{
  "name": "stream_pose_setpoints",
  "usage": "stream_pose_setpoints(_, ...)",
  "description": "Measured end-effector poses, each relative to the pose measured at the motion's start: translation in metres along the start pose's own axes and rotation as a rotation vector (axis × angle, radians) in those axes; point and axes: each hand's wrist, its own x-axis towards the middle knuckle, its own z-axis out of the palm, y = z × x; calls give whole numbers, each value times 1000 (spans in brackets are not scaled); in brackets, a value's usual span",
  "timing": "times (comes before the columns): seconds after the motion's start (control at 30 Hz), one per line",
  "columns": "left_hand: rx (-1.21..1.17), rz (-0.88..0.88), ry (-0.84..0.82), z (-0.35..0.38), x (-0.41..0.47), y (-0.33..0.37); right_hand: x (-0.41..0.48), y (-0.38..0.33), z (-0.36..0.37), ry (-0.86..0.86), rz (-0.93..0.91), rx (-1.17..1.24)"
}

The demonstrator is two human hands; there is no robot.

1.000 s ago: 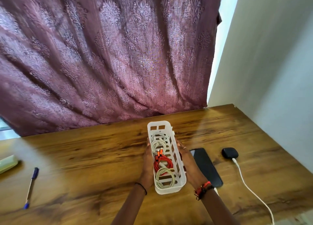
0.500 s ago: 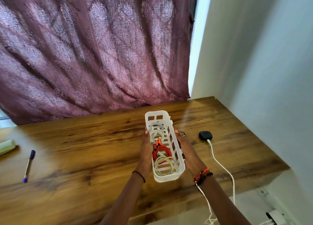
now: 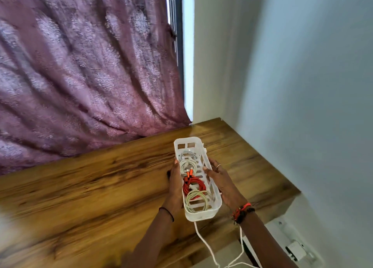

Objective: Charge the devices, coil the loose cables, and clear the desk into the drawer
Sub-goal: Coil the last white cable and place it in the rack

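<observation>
A long white slotted basket (image 3: 214, 212) is held above the wooden desk (image 3: 90, 197), lengthwise away from me. Inside it lie coiled cables: white coils (image 3: 187, 158) at the far end, an orange-red coil (image 3: 194, 185) in the middle and a pale coil (image 3: 196, 202) at the near end. My left hand (image 3: 175, 189) grips the basket's left side. My right hand (image 3: 223, 182) grips its right side, thumb over the rim. A white charging cable (image 3: 203, 241) trails from under the basket over the desk's front edge.
A purple patterned curtain (image 3: 80, 76) hangs behind the desk. A white wall (image 3: 302, 86) closes off the right side. Below the desk's right corner a white plug unit (image 3: 296, 251) sits by the wall. The phone and the black case are hidden.
The basket has been lifted and carried to the right with both hands. The view has swung right, so the pen, the phone and the black case have left sight.
</observation>
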Motion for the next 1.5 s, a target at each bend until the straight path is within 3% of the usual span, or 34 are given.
stream_pose_setpoints(0.23,-23,-96,-94,84,56,-16,46,-36,-83,76,18,-44)
stream_pose_setpoints(0.4,107,-24,-22,110,111,-35,91,-50,-135,113,63,-70)
stream_pose_setpoints(0.5,335,22,83,107,124,-48,108,-50,-144,124,91,-55)
stream_pose_setpoints(0.7,454,21,146,125,137,-58,158,-53,-170,111,88,-148)
stream_pose_setpoints(0.93,666,-21,18,136,145,-47,195,-64,-181,66,51,-185)
stream_pose_setpoints(1.1,807,60,-151,131,152,-54,222,-70,-187,40,60,-218)
stream_pose_setpoints(1.3,930,183,-27,126,173,-66,246,-68,-190,84,25,-248)
stream_pose_setpoints(1.37,929,208,6,126,178,-69,250,-66,-189,122,-10,-323)
stream_pose_setpoints(1.5,965,272,60,129,187,-74,259,-61,-185,315,-274,-842)
